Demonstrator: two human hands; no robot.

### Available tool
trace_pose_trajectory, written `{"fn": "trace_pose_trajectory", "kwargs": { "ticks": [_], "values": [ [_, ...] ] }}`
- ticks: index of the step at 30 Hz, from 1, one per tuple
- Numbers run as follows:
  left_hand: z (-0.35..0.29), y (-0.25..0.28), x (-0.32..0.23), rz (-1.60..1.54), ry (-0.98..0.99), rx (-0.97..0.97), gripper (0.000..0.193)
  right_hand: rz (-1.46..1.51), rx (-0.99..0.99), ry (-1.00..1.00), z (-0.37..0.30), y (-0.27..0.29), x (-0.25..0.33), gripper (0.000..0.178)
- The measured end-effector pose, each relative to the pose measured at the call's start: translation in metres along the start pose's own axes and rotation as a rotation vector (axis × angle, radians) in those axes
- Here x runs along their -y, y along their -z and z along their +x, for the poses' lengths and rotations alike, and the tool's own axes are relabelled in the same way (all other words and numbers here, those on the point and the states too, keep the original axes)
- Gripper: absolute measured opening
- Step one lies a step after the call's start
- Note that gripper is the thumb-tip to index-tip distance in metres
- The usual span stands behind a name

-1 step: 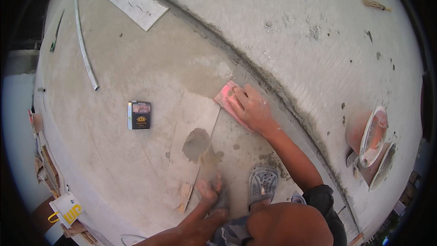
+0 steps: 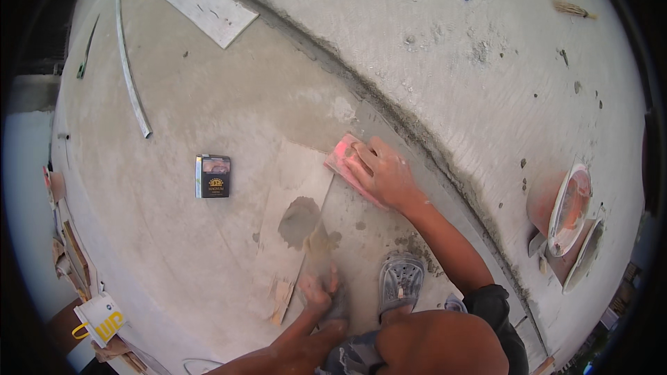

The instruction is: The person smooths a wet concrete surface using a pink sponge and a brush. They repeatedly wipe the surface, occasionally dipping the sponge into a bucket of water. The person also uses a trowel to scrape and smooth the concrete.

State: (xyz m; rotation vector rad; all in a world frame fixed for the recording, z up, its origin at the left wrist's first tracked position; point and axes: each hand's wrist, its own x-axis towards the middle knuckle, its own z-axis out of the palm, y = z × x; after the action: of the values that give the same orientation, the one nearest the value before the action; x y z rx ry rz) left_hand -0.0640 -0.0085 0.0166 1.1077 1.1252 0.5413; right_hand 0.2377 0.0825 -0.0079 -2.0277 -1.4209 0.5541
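My right hand (image 2: 381, 172) grips a pink hand float (image 2: 345, 155), its fingers curled over the top. The float lies on the grey floor, beside a narrow strip of wet mortar. My left hand (image 2: 317, 295) is low in front of my left foot, fingers curled. A tan, smeared shape (image 2: 319, 245) extends from it onto a flat board (image 2: 295, 173); what it is I cannot make out. A patch of wet grey mortar (image 2: 299, 221) sits on that board.
A dark cigarette pack (image 2: 213, 176) lies left of the board. At right, a mortar-stained bucket (image 2: 550, 201) lies tipped. A mortar-edged groove (image 2: 417, 137) crosses the floor diagonally. Farther off are a white board (image 2: 201, 3), a metal strip (image 2: 127, 62) and a small brush (image 2: 573, 8).
My right hand and the pink float have shifted slightly down and to the left. My left hand stays in place.
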Motion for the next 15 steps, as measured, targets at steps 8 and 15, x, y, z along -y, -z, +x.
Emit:
{"fn": "trace_pose_trajectory", "kwargs": {
  "ticks": [8,15],
  "values": [
    [0.011,-0.006,-0.001,-0.132,0.047,0.05,0.083,-0.052,-0.192,-0.085,0.04,0.006,-0.018,0.038],
    [0.01,-0.006,-0.008,-0.103,0.042,0.0,0.084,0.083,-0.012,-0.016,0.027,0.003,0.013,0.035]
  ]
}}
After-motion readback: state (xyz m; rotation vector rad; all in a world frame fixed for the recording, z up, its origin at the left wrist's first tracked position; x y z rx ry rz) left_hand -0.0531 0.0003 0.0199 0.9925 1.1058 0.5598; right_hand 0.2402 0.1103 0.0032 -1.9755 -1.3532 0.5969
